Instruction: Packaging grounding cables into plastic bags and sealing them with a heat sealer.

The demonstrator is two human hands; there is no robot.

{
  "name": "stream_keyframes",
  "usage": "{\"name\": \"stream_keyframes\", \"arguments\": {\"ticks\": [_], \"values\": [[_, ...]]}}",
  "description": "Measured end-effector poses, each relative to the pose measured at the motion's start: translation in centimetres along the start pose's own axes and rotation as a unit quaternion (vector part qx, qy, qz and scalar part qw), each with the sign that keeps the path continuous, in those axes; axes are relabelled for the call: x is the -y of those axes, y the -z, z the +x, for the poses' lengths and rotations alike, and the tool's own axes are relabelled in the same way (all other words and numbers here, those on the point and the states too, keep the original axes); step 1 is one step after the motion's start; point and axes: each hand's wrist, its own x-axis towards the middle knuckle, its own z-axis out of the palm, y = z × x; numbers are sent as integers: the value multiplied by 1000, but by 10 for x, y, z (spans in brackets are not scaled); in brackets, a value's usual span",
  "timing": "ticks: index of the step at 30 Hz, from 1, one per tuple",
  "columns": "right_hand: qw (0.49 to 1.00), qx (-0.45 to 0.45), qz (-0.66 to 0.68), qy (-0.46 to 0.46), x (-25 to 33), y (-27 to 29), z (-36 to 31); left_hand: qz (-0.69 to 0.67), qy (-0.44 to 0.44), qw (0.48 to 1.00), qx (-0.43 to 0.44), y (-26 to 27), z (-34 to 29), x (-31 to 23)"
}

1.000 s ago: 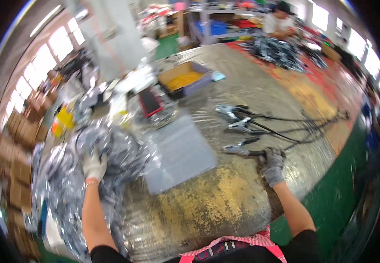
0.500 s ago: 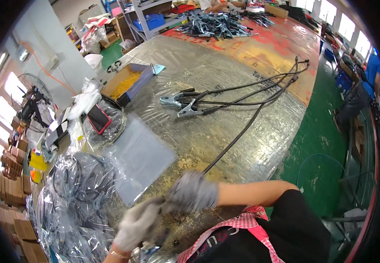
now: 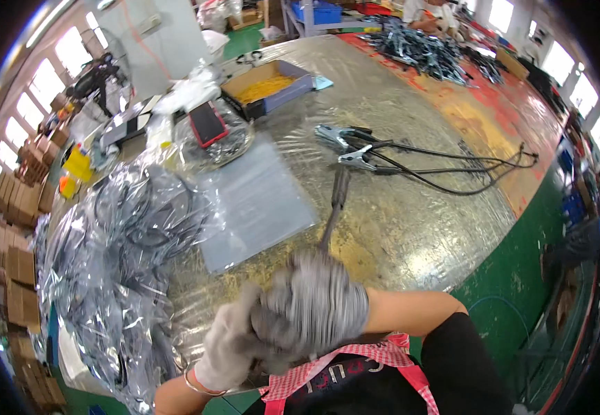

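Note:
My right hand [image 3: 320,301], in a grey glove, is closed around a black cable [image 3: 329,225]. The cable's thicker sleeved end sticks up past the fist toward the middle of the table. Pressed against it is my gloved left hand [image 3: 227,349], its dark fingers curled and smeared by motion; what lies between them is hidden. Farther off, metal spring clamps [image 3: 357,158] with black handles lie on the table, joined to looped black cables [image 3: 438,170]. Left of my right hand lies a flat clear plastic bag [image 3: 262,204].
A heap of clear bags with dark coils [image 3: 120,277] covers the left side. Behind it are a red-edged phone [image 3: 208,124] and an open box [image 3: 298,88] of small yellow pieces. A clamp pile [image 3: 414,52] lies at the back, near another person [image 3: 432,15].
The view has shifted, moving the table's things rightward in the picture. The cable in my right hand has been pulled nearer, its end now apart from the looped cables. Both hands have come closer together.

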Motion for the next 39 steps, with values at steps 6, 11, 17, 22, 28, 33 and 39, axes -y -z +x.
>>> {"name": "stream_keyframes", "arguments": {"ticks": [6,11,17,22,28,33,39], "values": [[850,-167,319,-385,-53,-40,-15,12,65,978,-200,17,-8,9],[255,-219,843,-420,-38,-118,-80,308,-146,929,142,-18,-12,13],[177,-177,851,-462,-32,-139,-90,196,-107,861,458,-86,-71,74],[926,79,50,-365,-50,-137,-91,172,-146,878,421,-80,-74,80],[943,45,0,-331,-43,-141,-102,310,-5,947,-83,-38,-75,80],[959,121,-33,-253,-16,-147,-75,216,106,965,-101,-70,-53,99],[952,108,23,-284,-24,-164,-59,245,44,968,7,-81,-31,93]]}}
